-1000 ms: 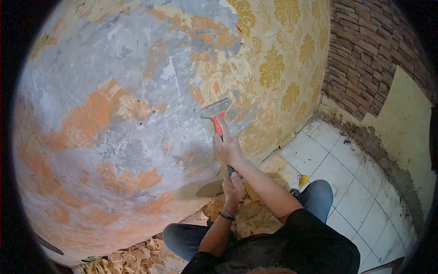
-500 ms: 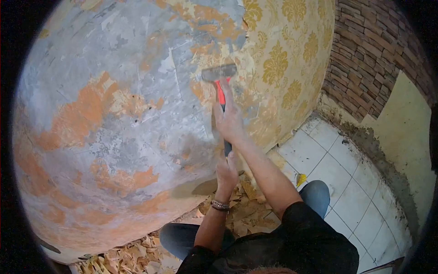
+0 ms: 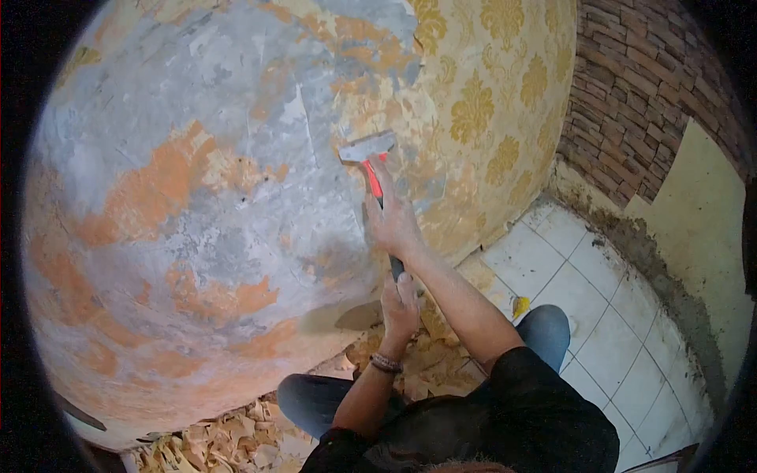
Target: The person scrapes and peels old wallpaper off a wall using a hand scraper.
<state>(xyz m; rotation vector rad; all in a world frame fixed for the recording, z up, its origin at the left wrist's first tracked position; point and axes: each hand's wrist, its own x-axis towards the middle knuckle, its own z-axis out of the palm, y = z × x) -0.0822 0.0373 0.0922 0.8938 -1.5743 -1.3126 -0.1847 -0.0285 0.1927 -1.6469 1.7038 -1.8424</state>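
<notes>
A wide-bladed wall scraper (image 3: 367, 148) with a red and black handle lies against the patchy grey and orange wall (image 3: 268, 181). My right hand (image 3: 393, 225) is closed round the upper part of its handle, a finger stretched toward the blade. Lower down, my left hand (image 3: 400, 306), with a bracelet at the wrist, grips the handle's black end. To the right of the blade, the wall still carries yellow wallpaper (image 3: 473, 110) with a gold damask pattern; its ragged edge is near the blade.
Torn wallpaper scraps (image 3: 236, 437) lie heaped along the wall's foot and between my knees. White floor tiles (image 3: 579, 307) stretch to the right. Brick-patterned covering (image 3: 623, 94) is on the adjoining wall, with a pale bare patch (image 3: 702, 213) beneath it.
The scraper blade has moved down and a little left on the wall, and has tilted. Both hands have stayed on the handle; my left hand has shifted slightly right and down.
</notes>
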